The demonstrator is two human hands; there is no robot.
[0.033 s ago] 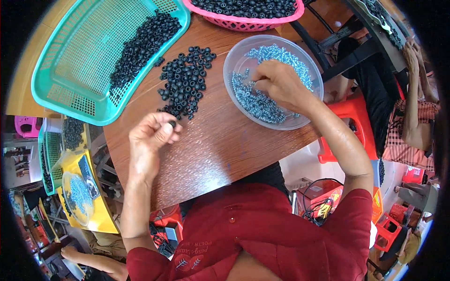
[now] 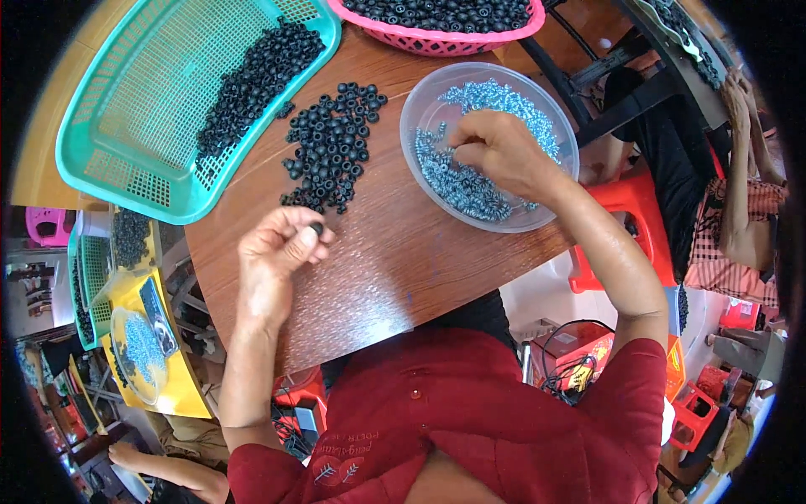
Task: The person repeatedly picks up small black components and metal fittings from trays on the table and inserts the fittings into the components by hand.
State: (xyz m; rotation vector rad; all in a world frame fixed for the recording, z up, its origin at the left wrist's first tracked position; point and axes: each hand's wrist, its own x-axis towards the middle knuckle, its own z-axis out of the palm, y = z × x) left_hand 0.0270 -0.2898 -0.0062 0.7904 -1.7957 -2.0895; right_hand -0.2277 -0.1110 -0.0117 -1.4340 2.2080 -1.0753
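Between the thumb and fingers of my left hand (image 2: 281,244) is a small round black knob-like piece (image 2: 316,228). Just beyond that hand, similar black pieces (image 2: 332,143), several with a hole in them, lie in a loose heap on the brown wooden table (image 2: 395,227). To the right stands a clear round plastic tub (image 2: 418,172) holding small shiny bluish metal pieces (image 2: 470,193). Into it reaches my right hand (image 2: 499,151), its fingers closed together over the metal pieces; whatever is in their grip is hidden.
A green mesh basket (image 2: 126,189) with black pieces covers the table's far left. Beyond the heap sits a pink basket (image 2: 437,38) full of black pieces. Red stools (image 2: 630,227) and another person's arms (image 2: 743,168) are at right; a yellow-topped side table (image 2: 180,370) is at left.
My left hand has shifted slightly to the right with the black piece still pinched. My right hand stays in the tub, almost unmoved.
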